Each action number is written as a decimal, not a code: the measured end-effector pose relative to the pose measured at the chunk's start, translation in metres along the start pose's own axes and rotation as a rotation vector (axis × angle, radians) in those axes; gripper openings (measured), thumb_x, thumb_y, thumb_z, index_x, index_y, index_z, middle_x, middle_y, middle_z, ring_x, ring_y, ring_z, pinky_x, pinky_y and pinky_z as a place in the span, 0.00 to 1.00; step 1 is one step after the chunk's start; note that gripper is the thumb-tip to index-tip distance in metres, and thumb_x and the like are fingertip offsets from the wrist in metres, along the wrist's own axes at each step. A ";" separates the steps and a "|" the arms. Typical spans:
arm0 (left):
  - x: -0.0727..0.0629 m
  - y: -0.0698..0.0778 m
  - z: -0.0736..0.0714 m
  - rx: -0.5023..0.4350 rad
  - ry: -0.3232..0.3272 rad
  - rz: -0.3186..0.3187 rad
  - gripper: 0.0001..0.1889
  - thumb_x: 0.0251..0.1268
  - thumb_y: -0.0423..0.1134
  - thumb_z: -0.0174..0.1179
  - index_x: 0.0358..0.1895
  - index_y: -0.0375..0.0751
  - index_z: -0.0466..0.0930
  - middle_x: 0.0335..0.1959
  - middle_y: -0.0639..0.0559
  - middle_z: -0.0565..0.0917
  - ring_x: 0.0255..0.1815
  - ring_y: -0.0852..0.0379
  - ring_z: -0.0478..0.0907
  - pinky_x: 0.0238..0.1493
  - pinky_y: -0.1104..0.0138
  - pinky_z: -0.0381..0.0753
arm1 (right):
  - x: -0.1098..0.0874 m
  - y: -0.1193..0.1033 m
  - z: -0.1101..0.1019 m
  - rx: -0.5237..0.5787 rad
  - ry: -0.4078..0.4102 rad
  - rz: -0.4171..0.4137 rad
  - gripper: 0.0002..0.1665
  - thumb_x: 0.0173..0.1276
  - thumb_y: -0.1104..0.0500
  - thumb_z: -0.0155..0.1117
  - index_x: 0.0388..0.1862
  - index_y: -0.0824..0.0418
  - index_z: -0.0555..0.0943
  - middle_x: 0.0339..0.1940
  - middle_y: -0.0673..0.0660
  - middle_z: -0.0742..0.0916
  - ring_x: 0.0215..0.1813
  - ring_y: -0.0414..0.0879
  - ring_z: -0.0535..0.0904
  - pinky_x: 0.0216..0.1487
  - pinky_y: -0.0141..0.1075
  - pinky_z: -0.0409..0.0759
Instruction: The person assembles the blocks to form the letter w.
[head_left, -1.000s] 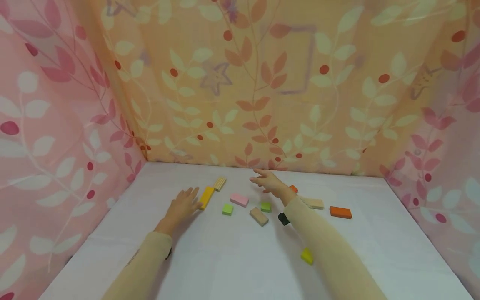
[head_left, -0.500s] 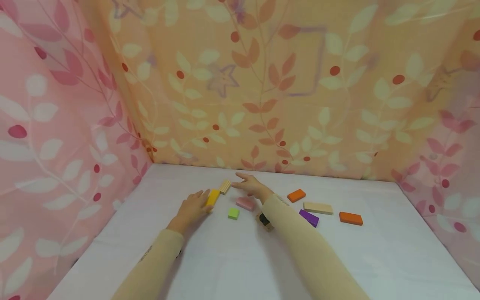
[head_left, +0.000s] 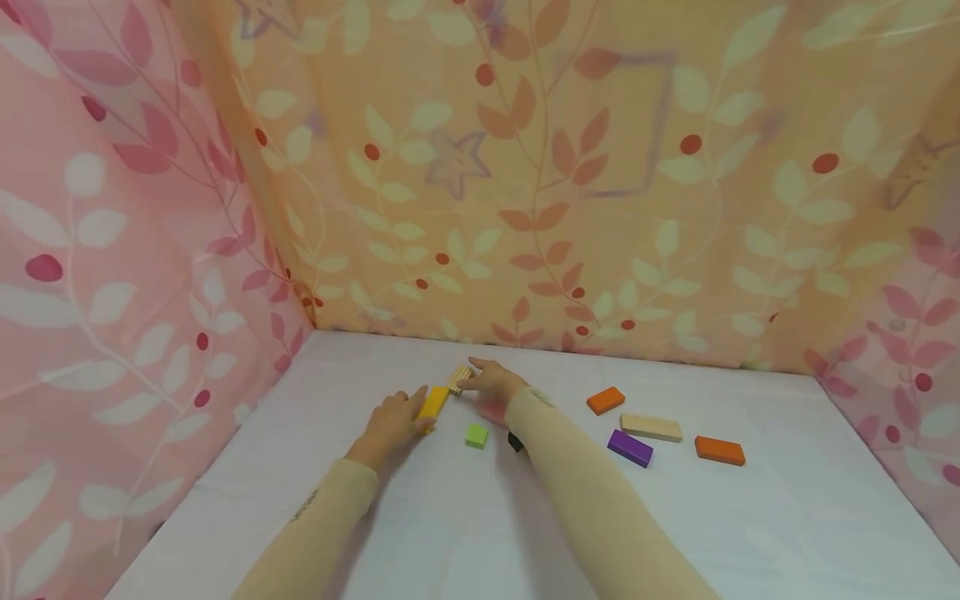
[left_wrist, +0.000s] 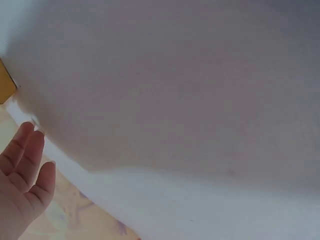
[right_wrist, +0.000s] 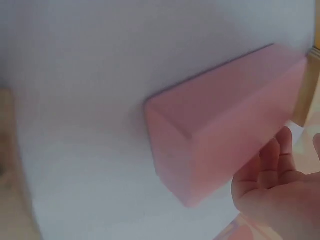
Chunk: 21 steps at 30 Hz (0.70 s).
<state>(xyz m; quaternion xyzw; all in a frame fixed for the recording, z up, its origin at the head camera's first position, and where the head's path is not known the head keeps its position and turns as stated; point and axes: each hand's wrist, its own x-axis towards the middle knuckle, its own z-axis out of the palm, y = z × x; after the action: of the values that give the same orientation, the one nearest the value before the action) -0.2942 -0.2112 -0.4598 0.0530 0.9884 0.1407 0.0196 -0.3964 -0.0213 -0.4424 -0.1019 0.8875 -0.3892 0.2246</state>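
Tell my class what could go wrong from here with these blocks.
The right hand is by the striped block with the pink block close to its fingers, so it might knock the pink one. The striped block lies near the end of the yellow block, where the left hand is, so shifting either could nudge the other askew, or the two hands could bump.

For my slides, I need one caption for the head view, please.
Left hand at a yellow block, right hand at a striped block, purple block and orange blocks farther right.
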 end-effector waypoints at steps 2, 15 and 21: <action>0.001 0.001 0.000 0.001 -0.006 -0.004 0.34 0.68 0.51 0.58 0.72 0.37 0.63 0.48 0.35 0.77 0.46 0.41 0.75 0.50 0.47 0.74 | -0.001 -0.002 0.000 -0.061 0.017 0.016 0.41 0.66 0.44 0.66 0.76 0.49 0.63 0.75 0.60 0.65 0.76 0.59 0.55 0.73 0.54 0.50; 0.007 0.005 0.000 -0.059 -0.057 -0.052 0.34 0.68 0.49 0.60 0.72 0.37 0.63 0.51 0.35 0.78 0.45 0.45 0.76 0.51 0.49 0.75 | 0.004 -0.008 0.008 -0.234 0.099 0.044 0.40 0.60 0.46 0.72 0.71 0.50 0.71 0.69 0.65 0.71 0.66 0.61 0.63 0.62 0.58 0.66; 0.005 0.005 0.001 -0.141 -0.072 -0.075 0.33 0.67 0.44 0.61 0.72 0.35 0.63 0.58 0.32 0.76 0.56 0.39 0.74 0.60 0.47 0.70 | 0.007 -0.008 0.011 -0.107 0.136 0.039 0.37 0.53 0.57 0.76 0.63 0.55 0.74 0.60 0.63 0.76 0.60 0.58 0.67 0.59 0.54 0.68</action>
<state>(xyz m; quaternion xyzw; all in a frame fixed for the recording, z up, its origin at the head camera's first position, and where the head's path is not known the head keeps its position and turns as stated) -0.2987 -0.2056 -0.4593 0.0196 0.9760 0.2073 0.0641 -0.3970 -0.0364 -0.4456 -0.0699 0.9220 -0.3429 0.1656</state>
